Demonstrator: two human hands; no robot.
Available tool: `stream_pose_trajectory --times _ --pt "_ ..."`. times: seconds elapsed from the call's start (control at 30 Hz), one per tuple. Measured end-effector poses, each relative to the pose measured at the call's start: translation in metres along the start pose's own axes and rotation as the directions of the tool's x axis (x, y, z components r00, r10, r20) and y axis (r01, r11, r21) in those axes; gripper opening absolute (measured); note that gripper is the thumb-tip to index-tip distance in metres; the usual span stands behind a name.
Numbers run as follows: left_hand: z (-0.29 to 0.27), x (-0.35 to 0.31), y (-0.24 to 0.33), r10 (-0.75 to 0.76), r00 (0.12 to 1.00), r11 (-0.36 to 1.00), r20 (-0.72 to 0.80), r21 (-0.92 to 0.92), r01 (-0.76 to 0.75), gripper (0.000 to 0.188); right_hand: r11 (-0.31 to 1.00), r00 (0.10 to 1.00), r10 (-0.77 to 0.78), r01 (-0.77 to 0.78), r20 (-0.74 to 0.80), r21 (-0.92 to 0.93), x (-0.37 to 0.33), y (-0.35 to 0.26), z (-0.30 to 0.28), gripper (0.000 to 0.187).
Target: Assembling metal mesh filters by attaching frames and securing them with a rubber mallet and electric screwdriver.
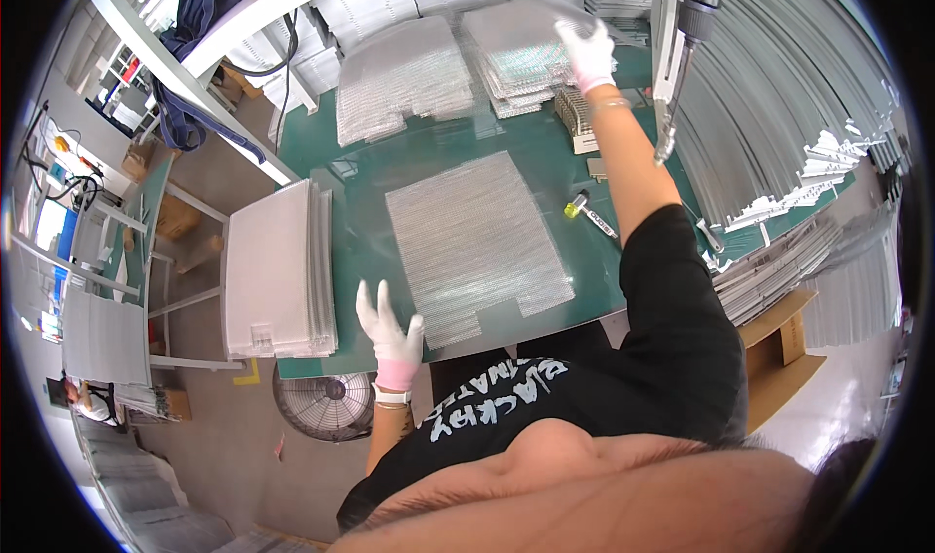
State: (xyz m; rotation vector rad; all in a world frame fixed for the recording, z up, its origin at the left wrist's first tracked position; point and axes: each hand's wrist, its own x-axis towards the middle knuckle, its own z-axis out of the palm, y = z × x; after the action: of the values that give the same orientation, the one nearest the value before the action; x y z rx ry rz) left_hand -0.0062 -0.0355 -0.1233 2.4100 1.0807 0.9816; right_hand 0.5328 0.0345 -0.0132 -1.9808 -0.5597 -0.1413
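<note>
Just beside the left hand [390,334], flat mesh sheet [474,244].

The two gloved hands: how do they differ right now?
The right hand is stretched far across the green table, resting on a stack of shiny mesh sheets. The left hand hangs near the body, fingers spread, holding nothing, beside the single mesh sheet. Both wear white gloves.

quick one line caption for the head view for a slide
Gloved right hand reaches a far stack of silvery mesh sheets; gloved left hand hovers open beside one mesh sheet on the green table.
</note>
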Motion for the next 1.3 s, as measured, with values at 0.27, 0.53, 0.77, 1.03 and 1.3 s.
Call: stream_pose_trajectory --times 0.27,0.53,0.77,1.03,1.3 --pt "0.022 0.026 0.035 0.146 0.985 0.929 0.087 -0.355 -0.106 0.058 0.766 0.916 -0.279 0.393 -0.287 0.51 -0.06 -0.003 -0.045 0.077" --pt "0.04 0.03 0.079 0.298 0.853 0.405 0.429 -0.866 0.294 0.064 0.173 0.948 -0.319 0.056 0.002 0.983 -0.24 -0.021 -0.075 0.093" --pt "0.025 0.01 0.121 -0.276 0.955 0.222 -0.106 -0.974 -0.044 0.05 0.68 0.582 -0.731 0.66 0.355 0.318 -0.366 0.001 -0.129 0.108" --pt "0.004 0.003 0.061 -0.427 0.895 0.554 0.128 -0.745 0.371 0.059 0.9 0.754 -0.431 0.402 0.495 0.171 -0.313 0.021 -0.161 0.09" --pt "0.03 0.014 0.035 -0.196 0.973 0.979 0.123 0.074 0.188 0.084 0.952 0.729 -0.233 0.307 0.643 -0.003 -0.315 0.043 -0.121 0.089"
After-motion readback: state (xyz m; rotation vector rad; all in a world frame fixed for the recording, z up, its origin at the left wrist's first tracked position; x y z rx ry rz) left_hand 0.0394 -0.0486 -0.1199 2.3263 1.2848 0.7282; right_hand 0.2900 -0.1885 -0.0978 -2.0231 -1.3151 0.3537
